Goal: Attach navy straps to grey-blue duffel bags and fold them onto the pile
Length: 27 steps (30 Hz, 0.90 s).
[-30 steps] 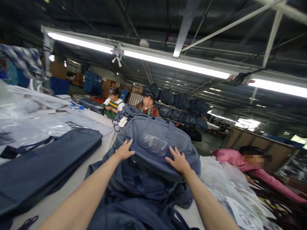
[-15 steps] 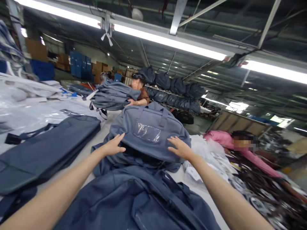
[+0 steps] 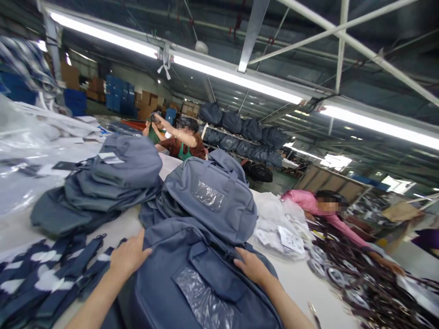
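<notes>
The fingers of the left hand (image 3: 129, 255) are extended, with the thumb held apart, and are laid at the upper left edge of the near bag (image 3: 161, 278); no fold is seen clenched. The fingers of the right hand (image 3: 252, 266) are loosely extended and slightly bent, laid on the upper right side of the same bag. The near bag is dark blue, is placed between the forearms and is fitted with a clear window (image 3: 206, 301). Directly behind it, a second bag (image 3: 236, 210) is seen tilted, also with a clear window. To the left, a bag stack (image 3: 128, 162) is noted, with dark straps (image 3: 73, 262) in front of it. On the right of the white table (image 3: 298, 288), plastic-wrapped pieces (image 3: 279, 230) and a brown strap heap (image 3: 363, 274) are found. A pink-sleeved arm (image 3: 350, 230) is extended over the heap; farther back, a person in brown (image 3: 185, 144) is observed.
</notes>
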{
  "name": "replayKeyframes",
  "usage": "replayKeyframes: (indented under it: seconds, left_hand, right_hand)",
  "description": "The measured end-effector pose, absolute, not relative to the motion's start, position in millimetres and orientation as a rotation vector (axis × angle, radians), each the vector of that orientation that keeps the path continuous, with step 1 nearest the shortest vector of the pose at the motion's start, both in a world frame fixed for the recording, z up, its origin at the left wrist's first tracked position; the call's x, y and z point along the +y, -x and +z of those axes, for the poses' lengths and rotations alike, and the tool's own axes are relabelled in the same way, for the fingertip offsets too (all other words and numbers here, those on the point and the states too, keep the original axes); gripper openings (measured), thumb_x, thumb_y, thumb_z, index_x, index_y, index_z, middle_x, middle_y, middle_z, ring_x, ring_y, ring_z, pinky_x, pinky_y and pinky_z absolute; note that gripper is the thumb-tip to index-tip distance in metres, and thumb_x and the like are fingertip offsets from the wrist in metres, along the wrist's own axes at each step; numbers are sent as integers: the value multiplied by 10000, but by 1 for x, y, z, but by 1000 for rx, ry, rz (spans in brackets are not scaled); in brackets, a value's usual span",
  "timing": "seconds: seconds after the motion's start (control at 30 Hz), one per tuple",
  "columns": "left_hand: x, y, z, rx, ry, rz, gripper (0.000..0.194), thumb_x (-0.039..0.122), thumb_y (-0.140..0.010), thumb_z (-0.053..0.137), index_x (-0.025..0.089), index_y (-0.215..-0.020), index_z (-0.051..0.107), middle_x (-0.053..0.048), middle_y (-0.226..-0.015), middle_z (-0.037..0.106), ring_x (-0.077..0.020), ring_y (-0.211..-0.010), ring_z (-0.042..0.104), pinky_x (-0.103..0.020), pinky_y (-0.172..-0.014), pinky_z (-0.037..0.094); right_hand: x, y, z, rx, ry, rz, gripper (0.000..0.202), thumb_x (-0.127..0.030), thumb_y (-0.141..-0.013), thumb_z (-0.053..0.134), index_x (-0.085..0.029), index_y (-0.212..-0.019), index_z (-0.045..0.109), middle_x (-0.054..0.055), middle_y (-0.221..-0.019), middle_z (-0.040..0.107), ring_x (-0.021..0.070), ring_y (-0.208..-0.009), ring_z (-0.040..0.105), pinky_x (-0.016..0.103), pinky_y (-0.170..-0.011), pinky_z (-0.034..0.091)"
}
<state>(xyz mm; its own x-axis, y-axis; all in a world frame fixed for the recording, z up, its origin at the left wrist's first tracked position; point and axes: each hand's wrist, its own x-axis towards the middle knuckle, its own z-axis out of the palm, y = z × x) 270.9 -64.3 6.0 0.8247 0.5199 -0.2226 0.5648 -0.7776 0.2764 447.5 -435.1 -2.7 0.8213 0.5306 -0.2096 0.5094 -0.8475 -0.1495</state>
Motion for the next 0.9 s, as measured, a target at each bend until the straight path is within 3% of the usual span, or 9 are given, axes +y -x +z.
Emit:
replayKeyframes:
  seconds: [0.07, 0.23, 0.3, 0.37, 0.43, 0.53, 0.63, 0.8, 0.9]
  left_hand:
    - [-63, -262, 1, 820, -2665, -154, 643, 320, -910, 414, 66, -1494, 327, -232, -1373, 576, -343, -1228, 589, -456, -997, 467]
    - [-62, -255, -3, 797, -2667, -53, 612, 215, -866, 484, 49, -1450, 411, -207, -1379, 587, -297, -1247, 588, -386, -1040, 460]
    - [-64, -248, -9, 761, -2687, 3, 552, 169, -867, 463, 88, -1413, 472, -165, -1402, 582, -255, -1283, 563, -351, -1087, 425]
    - [-65, -238, -23, 646, -2703, 148, 482, 161, -875, 437, 144, -1342, 555, -120, -1379, 612, -225, -1277, 571, -333, -1102, 421]
    - [-65, -227, -41, 515, -2687, 364, 425, 200, -878, 431, 173, -1256, 623, -107, -1297, 673, -236, -1208, 627, -349, -1056, 482]
    - [-64, -215, -68, 438, -2639, 602, 393, 275, -877, 439, 171, -1182, 664, -118, -1187, 728, -263, -1103, 689, -369, -964, 560]
    - [-61, -211, -81, 484, -2601, 659, 382, 303, -880, 440, 179, -1160, 670, -107, -1167, 738, -247, -1077, 701, -351, -952, 565]
    - [-60, -210, -82, 624, -2536, 616, 433, 305, -870, 396, 145, -1176, 657, -122, -1181, 730, -251, -1098, 693, -356, -979, 548]
    - [-60, -212, -84, 662, -2501, 575, 485, 308, -866, 361, 105, -1215, 631, -149, -1238, 697, -258, -1146, 667, -376, -1013, 525]
  right_hand:
    - [-427, -459, -12, -758, 2930, 295, 540, -389, -912, 473, -87, -1354, 546, 190, -1434, 549, 292, -1340, 507, 383, -1113, 382]
    - [-406, -480, -24, -739, 2903, 241, 554, -481, -962, 332, -91, -1007, 722, 180, -977, 757, 294, -972, 713, 371, -860, 526]
    - [-404, -480, -33, -805, 2876, 286, 495, -491, -893, 499, -98, -1114, 702, 166, -1099, 747, 279, -1050, 698, 336, -908, 518]
    - [-404, -478, -47, -842, 2879, 304, 622, -420, -779, 671, -97, -1306, 599, 175, -1316, 651, 285, -1220, 616, 323, -1013, 474]
    - [-405, -476, -62, -844, 2909, 268, 693, -301, -762, 681, -95, -1400, 507, 187, -1425, 559, 291, -1310, 542, 334, -1068, 438]
    - [-406, -477, -76, -853, 2949, 144, 473, -194, -880, 476, -108, -1336, 572, 190, -1322, 644, 279, -1224, 617, 350, -1016, 483]
    - [-408, -481, -76, -913, 2950, 22, 408, -155, -911, 369, -149, -1201, 656, 158, -1138, 742, 263, -1074, 701, 340, -934, 531]
    - [-433, -480, -71, -1016, 2888, -107, 391, -228, -927, 368, -186, -1158, 681, 122, -1142, 753, 244, -1039, 720, 312, -913, 562]
    - [-456, -475, -81, -1122, 2764, -267, 342, -296, -900, 438, -244, -1077, 726, 78, -1078, 779, 241, -975, 745, 255, -819, 598]
